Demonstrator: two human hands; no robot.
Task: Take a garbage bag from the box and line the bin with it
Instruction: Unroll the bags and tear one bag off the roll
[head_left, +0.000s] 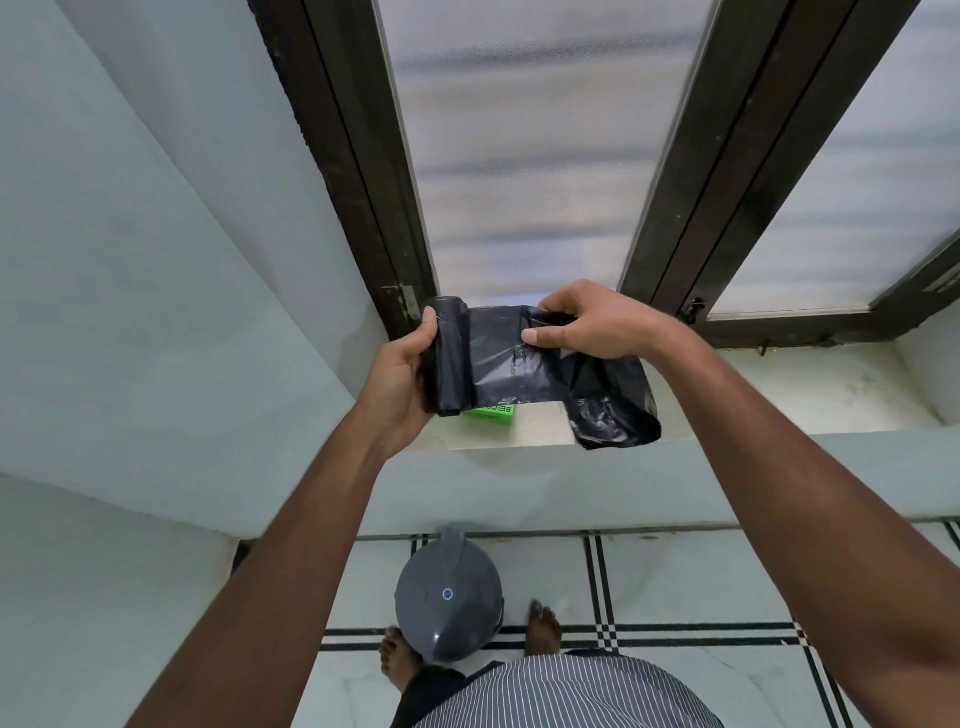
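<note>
Hands are up in the middle of the head view, in front of a window. The left hand (402, 371) is at about 9 o'clock from the centre. Its fingers and thumb curl round a black roll of garbage bags (451, 358), which stands almost upright in the palm. The right hand (587, 322) is at about 3 o'clock from the roll. Its thumb and fingers pinch the loose garbage bag (545, 364) that comes off the roll. The bag is stretched flat between the two hands. Its free end (615, 410) droops down past the right hand, toward 5 o'clock, and is crumpled.

Just under the bag, at 6 o'clock from the roll, a bit of a green box (491, 415) peeks out. It sits on the pale window sill (779, 384). Most of the box is hidden behind the bag and the roll.

Down at 6 o'clock in the view, a round grey bin (449, 597) stands on the tiled floor (701, 587). Its lid is on. It is well apart from the hands and the bag. Two bare feet stand by it, the left foot (397, 657) touching its lower edge and the right foot (543, 626) just beside it. A striped shirt (561, 696) shows at the bottom edge.

Dark window frames (374, 171) and frosted glass (540, 145) fill the top, from 11 to 2 o'clock.
</note>
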